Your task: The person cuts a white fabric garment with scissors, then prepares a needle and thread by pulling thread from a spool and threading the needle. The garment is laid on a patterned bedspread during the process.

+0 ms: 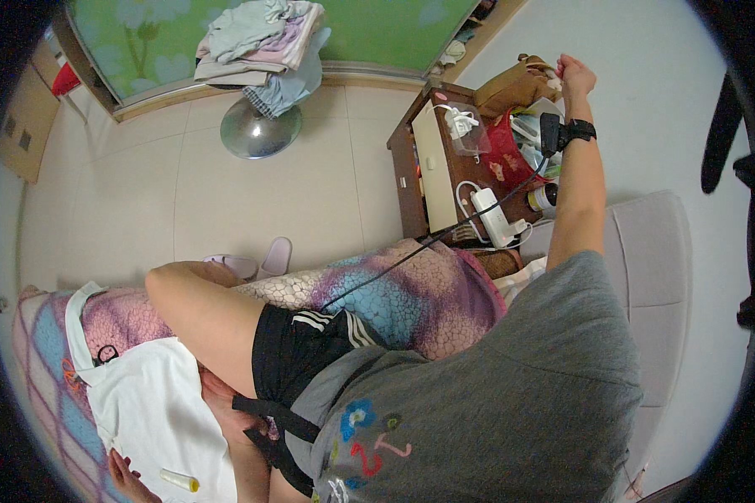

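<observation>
My right arm reaches up and back to the right, over the nightstand (455, 172). My right hand (577, 77) is closed beside a brown, soft-looking box or bag (512, 88); its curled fingers hide whatever they may hold. A black strap with a small device (554, 134) is on that wrist. At the lower left, my left hand (130, 479), partly cut off, has its fingers apart at the edge of a white cloth (155, 402). A pale cylinder with a yellow end (179, 480) lies on the cloth. Near the cloth's band are a black loop (106, 355) and orange strands (73, 375).
On the nightstand stand a power strip (493, 216), a dark jar (543, 198), a clear box with a white plug (463, 124) and a red bag (503, 151). A black cable (432, 241) runs from my wrist. Folded clothes (264, 42) top a round-based stool; slippers (274, 257) lie beside the bed.
</observation>
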`<state>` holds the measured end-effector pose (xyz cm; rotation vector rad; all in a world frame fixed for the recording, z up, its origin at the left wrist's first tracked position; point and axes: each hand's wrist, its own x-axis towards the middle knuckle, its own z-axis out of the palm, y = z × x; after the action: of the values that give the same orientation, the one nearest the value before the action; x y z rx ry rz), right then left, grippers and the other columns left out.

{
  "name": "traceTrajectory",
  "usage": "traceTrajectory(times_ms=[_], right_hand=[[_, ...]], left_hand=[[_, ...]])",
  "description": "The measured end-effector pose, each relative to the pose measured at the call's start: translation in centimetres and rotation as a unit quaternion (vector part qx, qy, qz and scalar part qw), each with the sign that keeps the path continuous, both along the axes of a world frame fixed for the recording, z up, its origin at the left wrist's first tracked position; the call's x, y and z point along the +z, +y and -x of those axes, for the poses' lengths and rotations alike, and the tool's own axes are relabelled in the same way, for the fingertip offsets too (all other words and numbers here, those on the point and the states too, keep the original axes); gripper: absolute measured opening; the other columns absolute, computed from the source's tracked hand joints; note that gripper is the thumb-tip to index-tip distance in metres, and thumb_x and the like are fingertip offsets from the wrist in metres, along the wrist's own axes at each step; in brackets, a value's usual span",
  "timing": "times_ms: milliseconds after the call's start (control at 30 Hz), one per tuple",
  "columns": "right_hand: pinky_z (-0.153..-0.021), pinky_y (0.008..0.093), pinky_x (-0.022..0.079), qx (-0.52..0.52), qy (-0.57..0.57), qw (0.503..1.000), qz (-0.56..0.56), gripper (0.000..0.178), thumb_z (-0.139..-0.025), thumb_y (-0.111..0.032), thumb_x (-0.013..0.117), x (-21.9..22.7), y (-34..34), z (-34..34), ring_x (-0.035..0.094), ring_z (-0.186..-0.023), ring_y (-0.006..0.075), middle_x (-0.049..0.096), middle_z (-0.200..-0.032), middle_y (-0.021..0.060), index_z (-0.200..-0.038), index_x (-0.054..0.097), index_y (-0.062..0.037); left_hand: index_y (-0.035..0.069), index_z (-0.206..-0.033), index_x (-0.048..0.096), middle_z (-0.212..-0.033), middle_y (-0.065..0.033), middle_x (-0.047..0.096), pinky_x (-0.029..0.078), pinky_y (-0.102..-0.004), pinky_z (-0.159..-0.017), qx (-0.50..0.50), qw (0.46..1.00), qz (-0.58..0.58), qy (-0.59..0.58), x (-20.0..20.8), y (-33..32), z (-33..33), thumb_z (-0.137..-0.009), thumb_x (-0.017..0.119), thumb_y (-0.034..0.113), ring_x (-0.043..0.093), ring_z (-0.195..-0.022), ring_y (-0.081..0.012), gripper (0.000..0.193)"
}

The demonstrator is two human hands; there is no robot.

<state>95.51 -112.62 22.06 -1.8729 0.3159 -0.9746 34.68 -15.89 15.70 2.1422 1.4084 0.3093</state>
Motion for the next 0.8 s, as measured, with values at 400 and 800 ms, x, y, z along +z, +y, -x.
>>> traceTrajectory(times_ms=[400,800], right_hand=[[-0.047,0.0241,0.044,-0.021,-0.015,0.999,-0.018,0.012,-0.079,-0.004,0.062,-2.1,1.3,2.3,0.056,-0.053,0.0142,0.061,-0.065,0.0079,-0.086,0.065,0.0054],[-0.044,0.0296,0.045,0.165,0.397,0.903,-0.008,0.028,-0.088,-0.021,0.055,-19.1,0.0,2.4,0.059,-0.052,0.0199,0.063,-0.067,0.0129,-0.090,0.061,0.0066]], left_hand=[[0.005,-0.129,0.045,-0.117,-0.0142,0.054,0.045,-0.0367,-0.079,-0.080,0.996,0.042,0.023,-1.7,7.5,5.1,-0.091,0.045,0.042,0.054,-0.095,-0.0211,0.052],[0.006,-0.126,0.048,-0.113,-0.0127,0.056,0.045,-0.0344,-0.077,-0.009,0.998,0.004,0.055,0.0,2.7,1.8,-0.091,0.047,0.040,0.055,-0.093,-0.0195,0.049]])
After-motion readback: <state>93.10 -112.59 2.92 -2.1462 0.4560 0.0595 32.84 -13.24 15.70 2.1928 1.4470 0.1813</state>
